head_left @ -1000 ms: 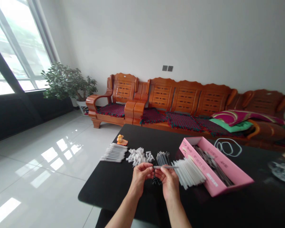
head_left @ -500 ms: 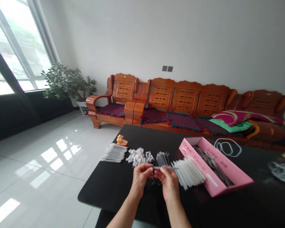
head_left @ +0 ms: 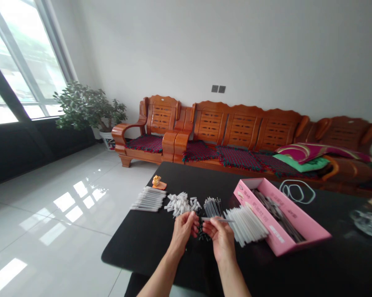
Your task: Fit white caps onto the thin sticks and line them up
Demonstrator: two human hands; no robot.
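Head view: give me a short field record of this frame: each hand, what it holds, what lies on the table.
Right hand: pinches a thin grey plastic tube, level
Left hand: fingers curled beside the tube's end; contact unclear
Surface: glossy black table
Behind hands: heap of small white plastic caps, bundle of dark thin rods
Right: pile of translucent white tubes, open pink cardboard box

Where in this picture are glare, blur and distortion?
Head view: the window is blown out white; its glare patches the floor tiles; the wide lens smears the right end of the table; the right hand and thin grey rod look sharp.
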